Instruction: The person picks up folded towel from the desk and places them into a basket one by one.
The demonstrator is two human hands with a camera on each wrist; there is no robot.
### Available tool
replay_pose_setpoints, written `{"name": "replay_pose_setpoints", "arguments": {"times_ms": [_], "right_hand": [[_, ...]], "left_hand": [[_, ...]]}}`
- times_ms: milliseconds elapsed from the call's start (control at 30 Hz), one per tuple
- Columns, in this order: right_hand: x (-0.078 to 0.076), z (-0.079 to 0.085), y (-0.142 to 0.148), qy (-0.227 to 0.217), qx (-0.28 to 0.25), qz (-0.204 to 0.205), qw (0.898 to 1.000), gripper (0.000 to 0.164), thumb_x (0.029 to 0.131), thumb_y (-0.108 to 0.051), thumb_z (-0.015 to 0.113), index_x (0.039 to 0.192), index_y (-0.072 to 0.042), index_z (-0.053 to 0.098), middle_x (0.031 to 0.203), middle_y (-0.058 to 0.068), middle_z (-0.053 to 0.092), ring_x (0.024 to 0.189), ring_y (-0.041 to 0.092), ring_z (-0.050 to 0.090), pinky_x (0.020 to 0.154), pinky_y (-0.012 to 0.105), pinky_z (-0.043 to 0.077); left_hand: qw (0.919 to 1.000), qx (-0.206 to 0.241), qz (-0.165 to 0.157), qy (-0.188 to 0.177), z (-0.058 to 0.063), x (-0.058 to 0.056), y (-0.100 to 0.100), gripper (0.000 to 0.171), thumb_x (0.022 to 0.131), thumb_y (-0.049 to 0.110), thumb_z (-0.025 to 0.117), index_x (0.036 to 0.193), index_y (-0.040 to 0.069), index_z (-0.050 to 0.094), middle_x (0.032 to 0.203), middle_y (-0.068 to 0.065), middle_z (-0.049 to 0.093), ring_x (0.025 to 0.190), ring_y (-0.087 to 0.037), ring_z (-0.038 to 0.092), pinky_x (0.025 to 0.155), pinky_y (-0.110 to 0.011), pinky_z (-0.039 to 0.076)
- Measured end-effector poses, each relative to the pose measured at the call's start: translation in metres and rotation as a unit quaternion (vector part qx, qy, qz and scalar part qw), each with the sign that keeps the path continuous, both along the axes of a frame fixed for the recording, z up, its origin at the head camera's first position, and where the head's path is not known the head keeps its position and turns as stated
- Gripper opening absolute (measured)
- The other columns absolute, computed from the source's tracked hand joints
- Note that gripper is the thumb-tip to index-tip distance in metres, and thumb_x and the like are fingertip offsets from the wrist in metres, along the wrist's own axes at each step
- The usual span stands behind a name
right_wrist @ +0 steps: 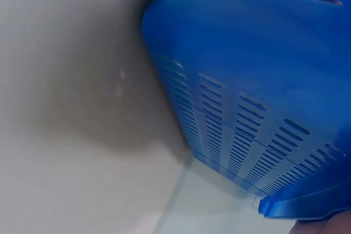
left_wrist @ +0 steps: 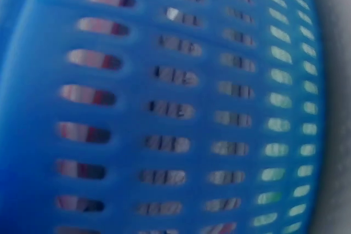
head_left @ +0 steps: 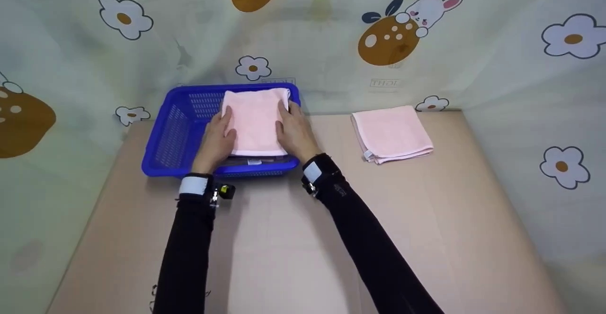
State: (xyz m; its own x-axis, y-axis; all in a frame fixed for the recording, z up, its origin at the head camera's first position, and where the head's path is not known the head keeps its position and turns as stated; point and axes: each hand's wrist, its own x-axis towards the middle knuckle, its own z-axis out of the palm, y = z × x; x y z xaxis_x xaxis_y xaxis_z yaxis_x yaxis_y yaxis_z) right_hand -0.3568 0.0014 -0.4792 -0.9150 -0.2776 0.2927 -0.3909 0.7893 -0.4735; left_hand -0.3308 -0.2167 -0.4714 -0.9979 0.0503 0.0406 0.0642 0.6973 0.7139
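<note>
A folded pink towel lies over the right half of a blue plastic basket. My left hand grips the towel's left edge, thumb on top. Opposite it, my right hand holds the right edge, close to the basket's right rim. Below the towel's near edge, a dark item with a white tag shows inside the basket; the rest of it is hidden. The slotted basket wall fills the left wrist view. In the right wrist view, part of the right hand appears at the lower corner.
To the right of the basket, a second folded pink towel rests on the beige table, a small white label at its near left corner. A patterned curtain with flowers and a bunny hangs behind and along both sides.
</note>
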Motion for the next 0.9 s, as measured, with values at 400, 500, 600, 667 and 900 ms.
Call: {"name": "replay_pose_setpoints", "arguments": {"times_ms": [400, 500, 600, 667, 900], "right_hand": [[0.0015, -0.0019, -0.0002, 0.018, -0.006, -0.033, 0.999, 0.051, 0.099, -0.014, 0.066, 0.148, -0.003, 0.055, 0.164, 0.026, 0.032, 0.151, 0.039, 0.036, 0.125, 0.042, 0.032], [0.0018, -0.0028, 0.0016, 0.02, 0.006, -0.044, 0.999, 0.046, 0.1, -0.016, 0.063, 0.145, -0.005, 0.059, 0.164, 0.023, 0.035, 0.153, 0.038, 0.034, 0.126, 0.041, 0.031], [0.0019, -0.0036, 0.0033, 0.004, 0.037, -0.054, 0.998, 0.045, 0.104, -0.022, 0.056, 0.146, -0.008, 0.059, 0.165, 0.02, 0.036, 0.155, 0.037, 0.03, 0.126, 0.04, 0.03], [0.0016, -0.0039, 0.003, -0.012, 0.054, -0.06, 0.997, 0.046, 0.105, -0.026, 0.051, 0.149, -0.011, 0.057, 0.166, 0.018, 0.034, 0.157, 0.035, 0.027, 0.127, 0.04, 0.028], [0.0018, -0.0012, 0.0009, -0.037, 0.074, -0.053, 0.995, 0.047, 0.107, -0.028, 0.045, 0.151, -0.014, 0.055, 0.17, 0.016, 0.028, 0.159, 0.033, 0.022, 0.127, 0.04, 0.027]], "left_hand": [[0.9953, -0.088, 0.021, 0.036, -0.0054, -0.0012, 0.0082, 0.055, 0.108, 0.011, 0.042, 0.162, 0.018, 0.035, 0.17, -0.024, 0.021, 0.143, -0.049, 0.032, 0.118, -0.062, 0.029], [0.9921, -0.119, 0.027, 0.03, -0.0049, 0.0004, 0.0093, 0.053, 0.109, 0.016, 0.039, 0.161, 0.019, 0.037, 0.17, -0.022, 0.021, 0.149, -0.05, 0.025, 0.12, -0.065, 0.022], [0.9934, -0.113, 0.02, 0.009, -0.0046, 0.0012, 0.0089, 0.053, 0.111, 0.019, 0.036, 0.163, 0.02, 0.032, 0.171, -0.025, 0.015, 0.153, -0.055, 0.02, 0.123, -0.069, 0.016], [0.9953, -0.096, 0.011, -0.006, -0.0042, 0.0018, 0.0076, 0.053, 0.111, 0.019, 0.034, 0.164, 0.02, 0.029, 0.17, -0.028, 0.011, 0.151, -0.059, 0.019, 0.123, -0.07, 0.016], [0.9951, -0.094, -0.006, -0.027, -0.0023, 0.0023, 0.0036, 0.054, 0.111, 0.019, 0.03, 0.165, 0.018, 0.025, 0.169, -0.031, 0.008, 0.147, -0.064, 0.022, 0.123, -0.069, 0.018]]}}
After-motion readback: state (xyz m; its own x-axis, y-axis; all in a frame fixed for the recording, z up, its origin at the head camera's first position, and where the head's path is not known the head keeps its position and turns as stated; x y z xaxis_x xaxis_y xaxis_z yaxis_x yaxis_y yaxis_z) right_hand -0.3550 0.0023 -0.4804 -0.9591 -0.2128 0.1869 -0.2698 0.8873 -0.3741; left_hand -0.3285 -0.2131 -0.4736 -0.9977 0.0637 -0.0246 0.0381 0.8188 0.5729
